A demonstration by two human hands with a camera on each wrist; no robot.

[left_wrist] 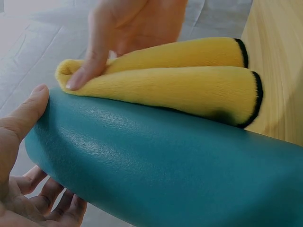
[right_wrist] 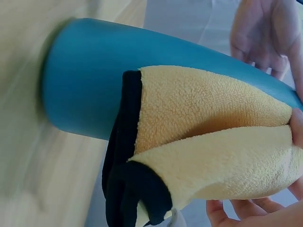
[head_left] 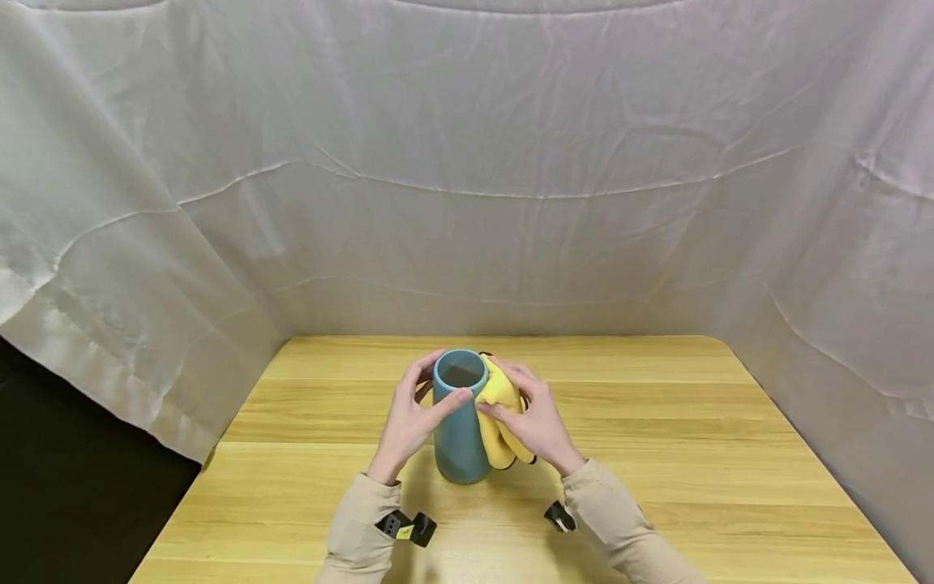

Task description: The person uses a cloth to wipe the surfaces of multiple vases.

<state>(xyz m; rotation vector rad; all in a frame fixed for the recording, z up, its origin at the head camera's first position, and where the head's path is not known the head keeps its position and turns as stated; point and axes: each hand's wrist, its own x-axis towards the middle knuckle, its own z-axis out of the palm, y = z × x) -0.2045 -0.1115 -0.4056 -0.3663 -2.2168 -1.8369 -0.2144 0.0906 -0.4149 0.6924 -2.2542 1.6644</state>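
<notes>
A tall teal-blue vase (head_left: 460, 446) with a round open mouth stands upright on the table. My left hand (head_left: 409, 418) holds it near the rim, with the thumb on the near side and the fingers round the far side. In my right hand (head_left: 536, 414) is a folded yellow cloth (left_wrist: 180, 85) with black edging, pinched near its top between thumb and fingers. The cloth hangs down along the vase's right side, its edged ends low. The right wrist view shows its plush folds in front of the vase (right_wrist: 90, 75). Part of the right hand's fingers are hidden behind the cloth.
The light wooden table (head_left: 657, 454) extends on both sides of the vase. Grey-white curtains (head_left: 511, 162) hang behind and at the sides. A black area (head_left: 58, 478) lies at the lower left. Small black cameras (head_left: 423, 529) are worn at both wrists.
</notes>
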